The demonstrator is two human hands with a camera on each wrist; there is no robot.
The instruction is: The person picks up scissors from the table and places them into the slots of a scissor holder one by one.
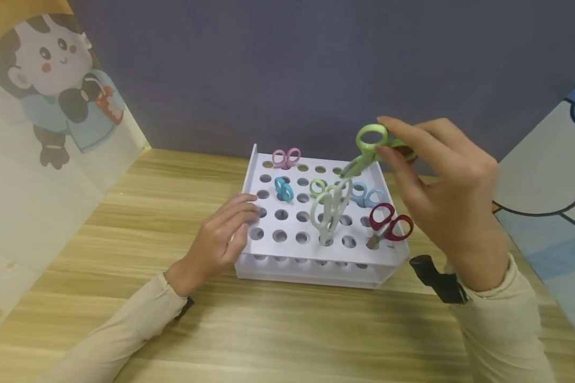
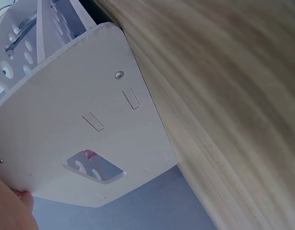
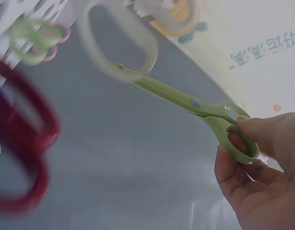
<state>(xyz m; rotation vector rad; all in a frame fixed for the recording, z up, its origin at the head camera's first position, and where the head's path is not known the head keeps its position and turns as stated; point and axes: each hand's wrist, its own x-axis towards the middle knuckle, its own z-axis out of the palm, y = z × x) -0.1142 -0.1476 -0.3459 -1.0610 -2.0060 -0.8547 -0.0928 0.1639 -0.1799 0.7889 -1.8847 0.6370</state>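
Note:
My right hand [image 1: 452, 186] pinches a pair of light green scissors [image 3: 200, 108] by the handle loops. They are raised above the back right of a white holed rack [image 1: 287, 247], blades pointing down and left. My left hand [image 1: 220, 236] rests on the rack's left edge, its fingers reaching over toward the holes. In the left wrist view, a bit of that hand touches the rack's side panel [image 2: 90, 72]. White scissors [image 1: 330, 210] stand tall in a front hole, and dark red scissors [image 1: 391, 226] stand at the front right corner.
Also standing in the rack are pink scissors [image 1: 286, 158], teal scissors [image 1: 284, 189], small green scissors [image 1: 318, 187] and light blue scissors [image 1: 366, 196]. The wooden table [image 1: 287, 335] carries the rack. A dark grey wall [image 1: 287, 74] rises behind, with cartoon-printed panels [image 1: 62, 80] at the sides.

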